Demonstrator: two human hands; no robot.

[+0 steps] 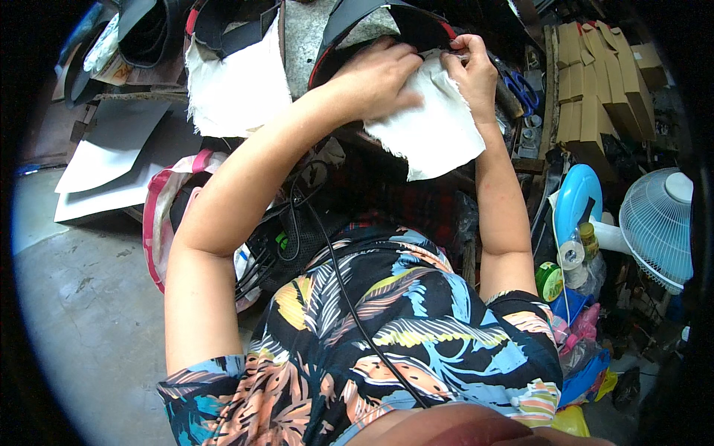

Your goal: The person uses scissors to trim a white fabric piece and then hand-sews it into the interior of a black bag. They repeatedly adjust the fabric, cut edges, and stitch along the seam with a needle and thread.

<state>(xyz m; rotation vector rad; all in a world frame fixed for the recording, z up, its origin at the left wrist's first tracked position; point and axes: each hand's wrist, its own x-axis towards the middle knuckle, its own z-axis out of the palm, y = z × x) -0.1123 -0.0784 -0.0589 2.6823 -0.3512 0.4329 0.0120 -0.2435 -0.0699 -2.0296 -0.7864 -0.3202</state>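
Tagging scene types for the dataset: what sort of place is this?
Probably a small, cluttered craft workshop, perhaps leather or shoe work. Both hands, left hand and right hand, press a white cloth against a black curved piece with red edge. Nearby: stacked cardboard boxes, blue-handled scissors, a fan.

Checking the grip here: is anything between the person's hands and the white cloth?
Nothing visible. The left hand lies flat on the white cloth, and the right hand pinches its upper edge against the black and red piece.
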